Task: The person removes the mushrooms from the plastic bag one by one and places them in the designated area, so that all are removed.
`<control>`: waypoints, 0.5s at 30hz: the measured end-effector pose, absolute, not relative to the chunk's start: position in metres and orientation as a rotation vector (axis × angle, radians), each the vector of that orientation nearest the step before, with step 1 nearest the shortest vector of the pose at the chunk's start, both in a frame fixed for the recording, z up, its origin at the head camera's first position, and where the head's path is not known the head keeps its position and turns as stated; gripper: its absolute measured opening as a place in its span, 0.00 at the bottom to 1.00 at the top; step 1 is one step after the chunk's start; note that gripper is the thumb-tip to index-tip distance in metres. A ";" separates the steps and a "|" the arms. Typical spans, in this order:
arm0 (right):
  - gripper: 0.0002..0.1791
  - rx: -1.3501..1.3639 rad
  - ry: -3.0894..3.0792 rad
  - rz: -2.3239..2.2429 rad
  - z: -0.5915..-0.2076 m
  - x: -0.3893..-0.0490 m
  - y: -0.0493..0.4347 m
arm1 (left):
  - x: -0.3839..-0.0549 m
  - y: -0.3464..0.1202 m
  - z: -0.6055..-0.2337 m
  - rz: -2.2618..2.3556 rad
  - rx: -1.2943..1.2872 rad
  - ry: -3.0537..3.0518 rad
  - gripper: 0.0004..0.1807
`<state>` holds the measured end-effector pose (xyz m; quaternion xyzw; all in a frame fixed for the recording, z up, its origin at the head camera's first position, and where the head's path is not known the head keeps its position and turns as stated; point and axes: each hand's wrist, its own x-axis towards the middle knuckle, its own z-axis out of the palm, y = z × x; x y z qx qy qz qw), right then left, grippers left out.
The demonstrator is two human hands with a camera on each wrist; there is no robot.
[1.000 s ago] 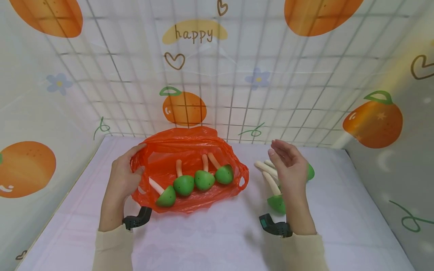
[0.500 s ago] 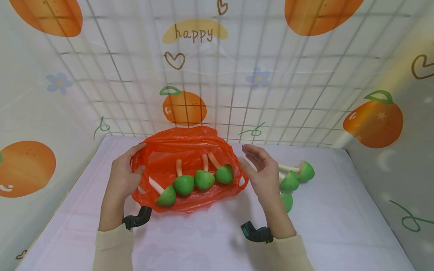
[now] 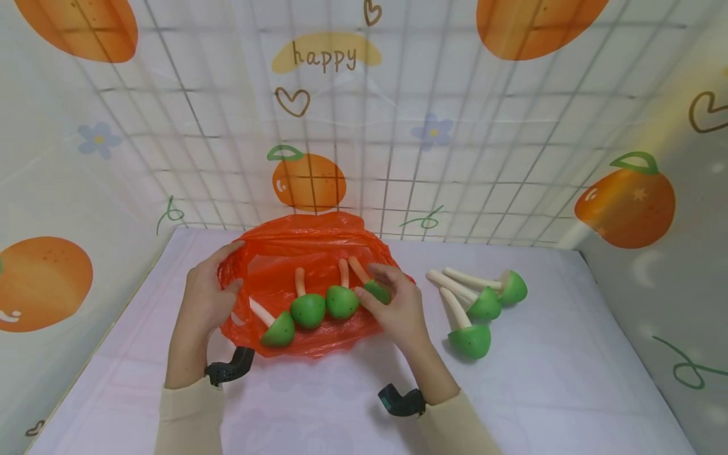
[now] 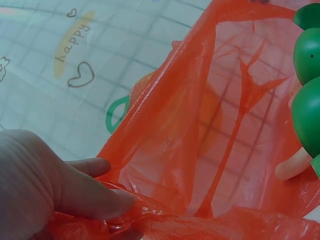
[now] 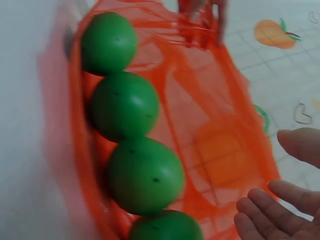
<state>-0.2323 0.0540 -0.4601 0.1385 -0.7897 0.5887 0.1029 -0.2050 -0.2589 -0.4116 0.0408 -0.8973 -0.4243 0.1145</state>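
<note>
A red plastic bag point(image 3: 307, 222) lies on the table with its mouth spread. My left hand point(image 3: 207, 297) grips its left edge; in the left wrist view the thumb and fingers point(image 4: 115, 200) pinch the crumpled film. Several toy mushrooms with green dotted caps point(image 3: 308, 311) and pale stems lie in a row in the bag. Over the bag's right end hovers my right hand point(image 3: 400, 309), partly covering the rightmost mushroom point(image 3: 378, 291). The right wrist view shows its fingers point(image 5: 265, 212) extended and apart from the mushrooms, with nothing held.
Three more green-capped mushrooms lie on the table to the right: one at the back point(image 3: 514, 287), one in the middle point(image 3: 485, 304) and one in front point(image 3: 471, 341). A wire grid point(image 3: 387, 189) behind a printed sheet stands at the table's back.
My right hand has moved left from over the three loose mushrooms to over the bag's right end. The left hand and the mushrooms have stayed in place.
</note>
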 end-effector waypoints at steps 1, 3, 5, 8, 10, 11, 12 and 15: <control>0.27 0.415 -2.347 1.714 -0.463 -0.232 0.051 | -0.205 -0.259 -0.411 -1.244 0.121 -2.631 0.38; 0.27 0.433 -2.370 1.682 -0.470 -0.233 0.046 | -0.205 -0.259 -0.411 -1.245 0.121 -2.631 0.38; 0.27 0.453 -2.386 1.660 -0.476 -0.234 0.043 | -0.204 -0.259 -0.411 -1.250 0.120 -2.630 0.38; 0.27 0.473 -2.399 1.655 -0.484 -0.235 0.039 | -0.204 -0.259 -0.411 -1.259 0.119 -2.627 0.38; 0.27 0.475 -2.411 1.665 -0.488 -0.236 0.038 | -0.204 -0.259 -0.411 -1.263 0.118 -2.627 0.38; 0.28 0.474 -2.418 1.670 -0.490 -0.236 0.037 | -0.204 -0.259 -0.411 -1.264 0.117 -2.627 0.38; 0.28 0.471 -2.426 1.675 -0.491 -0.236 0.036 | -0.204 -0.259 -0.411 -1.263 0.118 -2.628 0.38; 0.29 0.462 -2.452 1.647 -0.494 -0.236 0.034 | -0.204 -0.259 -0.411 -1.265 0.124 -2.630 0.38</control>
